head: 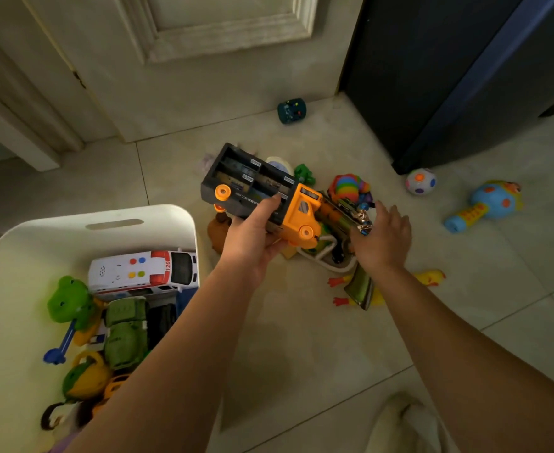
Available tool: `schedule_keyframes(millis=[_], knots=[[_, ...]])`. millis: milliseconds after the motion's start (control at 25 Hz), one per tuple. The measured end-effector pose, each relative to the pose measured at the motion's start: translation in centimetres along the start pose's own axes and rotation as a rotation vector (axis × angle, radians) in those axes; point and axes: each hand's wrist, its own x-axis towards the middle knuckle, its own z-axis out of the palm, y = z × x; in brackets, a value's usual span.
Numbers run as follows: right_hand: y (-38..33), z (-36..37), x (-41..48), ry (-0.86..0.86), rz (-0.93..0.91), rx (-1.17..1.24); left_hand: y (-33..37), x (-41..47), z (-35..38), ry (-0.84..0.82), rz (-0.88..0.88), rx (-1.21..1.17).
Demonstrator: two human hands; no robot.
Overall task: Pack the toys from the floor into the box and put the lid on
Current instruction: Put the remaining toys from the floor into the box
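My left hand [252,237] grips an orange and black toy truck [262,191] and holds it above the toy pile, just right of the white box [171,217]. My right hand [383,237] hovers over the pile with fingers spread, beside a shiny metallic toy gun [357,282]; nothing is in it. The box at the lower left holds a white ambulance [141,269], a green frog toy [69,299], a green army truck [125,331] and other toys. A rainbow toy [347,188] and a yellow rubber chicken [429,277] lie in the pile. No lid is in view.
A spotted white ball [421,181] and a blue and yellow toy hammer [484,204] lie on the tiles at the right. A dark teal cube toy [291,111] sits by the white door [203,60]. A dark blue cabinet [465,76] stands at the back right.
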Motion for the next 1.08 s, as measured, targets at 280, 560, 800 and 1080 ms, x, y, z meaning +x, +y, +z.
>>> schedule_keyframes(millis=[280, 560, 800, 1080], knots=[[1.8, 2.4, 0.6, -0.138, 0.018, 0.176, -0.7, -0.1, -0.8, -0.027, -0.05, 0.058], [-0.3, -2.0, -1.0, -0.206, 0.33, 0.834, 1.2, -3.4, -1.2, -0.154, 0.005, 0.109], [-7.0, -9.8, -6.9, -0.444, 0.185, 1.429, 6.7, -9.8, -4.9, -0.303, 0.058, 0.176], [-17.0, -14.2, -19.5, -0.379, -0.319, 0.846, 11.1, -17.0, -17.5, -0.06, 0.105, 0.069]])
